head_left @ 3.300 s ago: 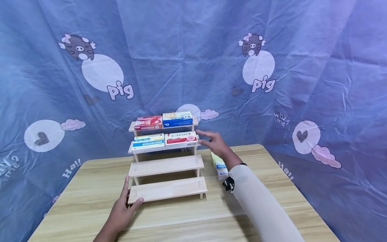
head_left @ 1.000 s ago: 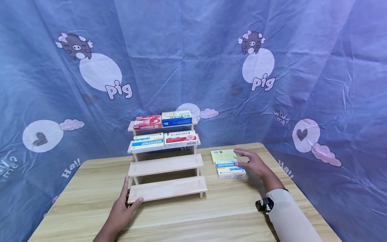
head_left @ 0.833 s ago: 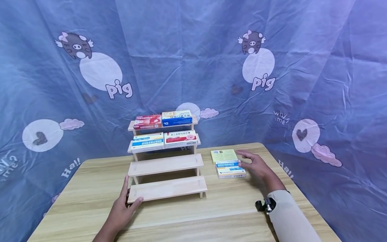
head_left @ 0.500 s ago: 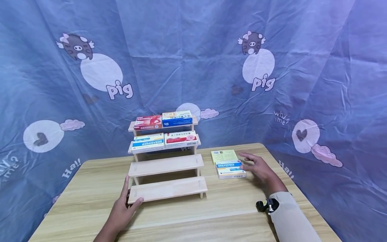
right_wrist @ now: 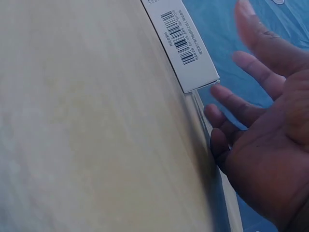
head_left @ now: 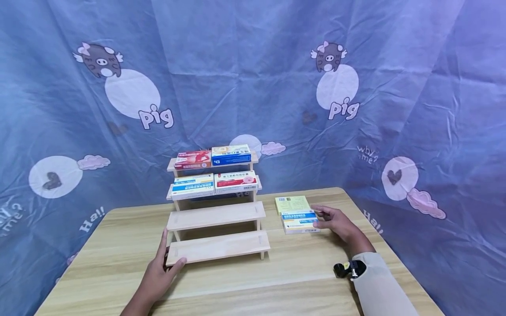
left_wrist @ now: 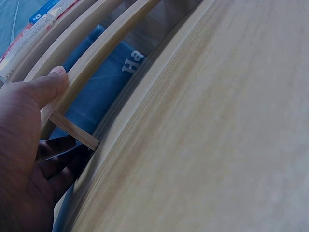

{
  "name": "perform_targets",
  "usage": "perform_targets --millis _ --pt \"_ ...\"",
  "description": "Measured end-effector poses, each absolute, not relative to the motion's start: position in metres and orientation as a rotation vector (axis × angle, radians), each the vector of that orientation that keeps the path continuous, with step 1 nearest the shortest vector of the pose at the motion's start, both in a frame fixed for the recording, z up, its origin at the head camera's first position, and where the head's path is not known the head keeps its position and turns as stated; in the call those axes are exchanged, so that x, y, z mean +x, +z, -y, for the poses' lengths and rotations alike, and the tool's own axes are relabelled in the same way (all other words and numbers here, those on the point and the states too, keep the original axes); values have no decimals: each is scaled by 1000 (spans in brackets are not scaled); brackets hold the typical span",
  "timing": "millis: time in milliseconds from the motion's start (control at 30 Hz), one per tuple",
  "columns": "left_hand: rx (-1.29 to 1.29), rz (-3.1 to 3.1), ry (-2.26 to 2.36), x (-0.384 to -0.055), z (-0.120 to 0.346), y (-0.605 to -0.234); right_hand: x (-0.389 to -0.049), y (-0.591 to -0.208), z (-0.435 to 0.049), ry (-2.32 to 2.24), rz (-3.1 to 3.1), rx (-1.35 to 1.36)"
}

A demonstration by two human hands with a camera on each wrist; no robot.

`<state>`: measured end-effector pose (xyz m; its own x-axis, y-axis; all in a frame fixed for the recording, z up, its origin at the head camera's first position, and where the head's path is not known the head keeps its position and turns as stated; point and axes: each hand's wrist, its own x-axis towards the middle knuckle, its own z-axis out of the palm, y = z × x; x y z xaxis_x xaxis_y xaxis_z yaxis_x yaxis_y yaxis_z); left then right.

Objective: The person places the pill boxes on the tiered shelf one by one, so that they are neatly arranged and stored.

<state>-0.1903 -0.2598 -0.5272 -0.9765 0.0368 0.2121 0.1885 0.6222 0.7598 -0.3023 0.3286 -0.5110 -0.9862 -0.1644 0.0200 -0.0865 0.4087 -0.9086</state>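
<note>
My left hand (head_left: 158, 274) grips the lower left corner of a four-step wooden display stand (head_left: 219, 246), thumb on the lowest step and fingers beneath it, as the left wrist view shows. Stretched out to the right, my right hand (head_left: 336, 221) has its fingertips at the right end of a blue-and-white medicine box (head_left: 300, 221) lying flat on the table. In the right wrist view the thumb stands apart from the box's barcode end (right_wrist: 186, 46). Behind that box lies a pale green box (head_left: 292, 204), against its far edge.
On the stand's top step sit a red box (head_left: 193, 159) and a blue-and-yellow box (head_left: 231, 153). The step below holds a white-and-blue box (head_left: 193, 185) and a red-and-white box (head_left: 236, 181). A blue printed cloth (head_left: 245, 79) hangs behind the wooden table (head_left: 221, 292).
My right hand has moved from the red-and-white box on the stand to the boxes on the table, then slightly nearer and right to the blue-and-white box's end. The left hand stays put.
</note>
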Motion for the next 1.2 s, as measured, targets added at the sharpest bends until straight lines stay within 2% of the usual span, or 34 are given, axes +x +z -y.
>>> perform_targets --millis 1200 --pt "-182 2681 -1280 -192 261 -528 -301 -521 -329 -1548 -2639 -302"
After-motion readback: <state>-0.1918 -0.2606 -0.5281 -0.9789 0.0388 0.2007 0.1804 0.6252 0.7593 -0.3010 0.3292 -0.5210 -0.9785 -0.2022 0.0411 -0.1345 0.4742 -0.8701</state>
